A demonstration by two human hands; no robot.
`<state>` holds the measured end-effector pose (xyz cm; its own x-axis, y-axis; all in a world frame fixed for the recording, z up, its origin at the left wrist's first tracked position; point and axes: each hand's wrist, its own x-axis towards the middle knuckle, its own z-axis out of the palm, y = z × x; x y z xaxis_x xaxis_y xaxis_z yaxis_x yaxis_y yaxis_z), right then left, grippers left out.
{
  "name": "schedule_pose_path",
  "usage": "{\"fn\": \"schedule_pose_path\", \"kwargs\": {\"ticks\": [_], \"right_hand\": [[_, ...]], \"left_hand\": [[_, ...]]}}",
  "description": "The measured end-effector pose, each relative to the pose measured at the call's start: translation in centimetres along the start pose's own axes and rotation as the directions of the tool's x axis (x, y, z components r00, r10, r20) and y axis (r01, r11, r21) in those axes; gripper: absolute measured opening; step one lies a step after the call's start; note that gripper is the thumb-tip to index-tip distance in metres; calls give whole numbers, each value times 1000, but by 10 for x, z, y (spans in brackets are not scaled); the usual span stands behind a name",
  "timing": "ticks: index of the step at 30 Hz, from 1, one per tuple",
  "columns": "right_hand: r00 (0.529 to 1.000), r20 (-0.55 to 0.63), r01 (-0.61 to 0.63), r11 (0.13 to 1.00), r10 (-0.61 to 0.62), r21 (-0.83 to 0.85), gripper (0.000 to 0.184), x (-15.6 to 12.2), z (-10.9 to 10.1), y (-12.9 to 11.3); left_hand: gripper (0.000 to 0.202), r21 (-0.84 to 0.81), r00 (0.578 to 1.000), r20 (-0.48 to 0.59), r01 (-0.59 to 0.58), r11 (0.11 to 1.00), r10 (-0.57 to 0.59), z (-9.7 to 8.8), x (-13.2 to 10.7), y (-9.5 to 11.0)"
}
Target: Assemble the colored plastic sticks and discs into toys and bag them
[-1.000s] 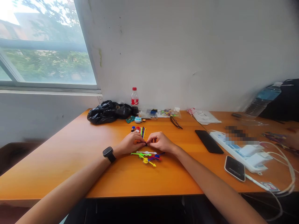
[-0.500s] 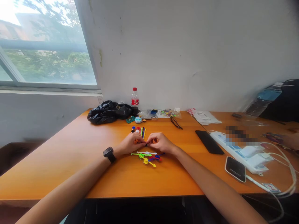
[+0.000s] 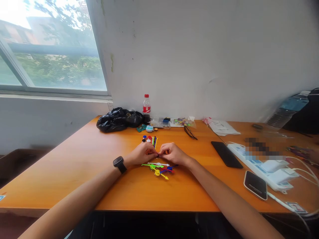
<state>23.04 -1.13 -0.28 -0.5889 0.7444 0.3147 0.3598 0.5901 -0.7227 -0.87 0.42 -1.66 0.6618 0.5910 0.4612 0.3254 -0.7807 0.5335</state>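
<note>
My left hand (image 3: 142,153), with a black watch (image 3: 119,163) on its wrist, and my right hand (image 3: 174,154) meet over the middle of the table. Thumbs and fingertips of both pinch a small dark piece (image 3: 158,155), mostly hidden by the fingers. Just nearer to me lies a loose cluster of plastic arrow spinners: a white arrow (image 3: 163,164), a green arrow (image 3: 152,166), a yellow arrow (image 3: 158,173), and blue and red ones (image 3: 169,169). Beyond my fingers are several thin coloured arrows (image 3: 155,142) side by side and small round coloured pieces (image 3: 149,137).
At the back stand a cola bottle (image 3: 146,109) and a black plastic bag (image 3: 117,120), beside clear bags of parts (image 3: 183,122). To the right lie a black phone (image 3: 225,154), a white power strip (image 3: 261,174) with cables and a white-edged device (image 3: 255,185).
The whole view has shifted slightly, so things appear a little further right. Both hands stay together in the same pinch on the small dark piece; the spinners lie as before.
</note>
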Motion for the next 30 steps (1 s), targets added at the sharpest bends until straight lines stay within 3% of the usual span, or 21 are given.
{"fn": "schedule_pose_path", "kwargs": {"ticks": [9,11,15,17,21,26,28,30], "right_hand": [[1000,5,-9,999,9,-33,11,-1,-2,-3],[996,-82,-31,997,25,-69,18,0,-7,-6],[952,-272,-187,970,141,-154,39,2,-17,-4],[952,-260,-213,961,164,-175,46,2,-19,-2],[978,-129,-181,976,165,-119,42,-1,-16,-3],[994,-6,-105,986,106,-126,41,-5,-10,-16],[994,-38,-105,981,101,-162,40,-5,-11,-20],[985,-143,-122,974,95,-193,42,-4,-12,-21]], "left_hand": [[21,39,1000,-3,-18,999,18,-1,-1,7],[24,51,999,-44,-20,999,22,-3,-1,11],[28,97,988,-155,41,994,-25,-8,0,16],[29,114,983,-182,59,992,-37,-9,0,16],[31,125,985,-171,56,991,-33,-9,0,15],[32,107,989,-148,38,994,-22,-10,0,16],[35,104,988,-155,42,994,-25,-11,0,18],[38,102,984,-173,57,993,-39,-13,1,21]]}}
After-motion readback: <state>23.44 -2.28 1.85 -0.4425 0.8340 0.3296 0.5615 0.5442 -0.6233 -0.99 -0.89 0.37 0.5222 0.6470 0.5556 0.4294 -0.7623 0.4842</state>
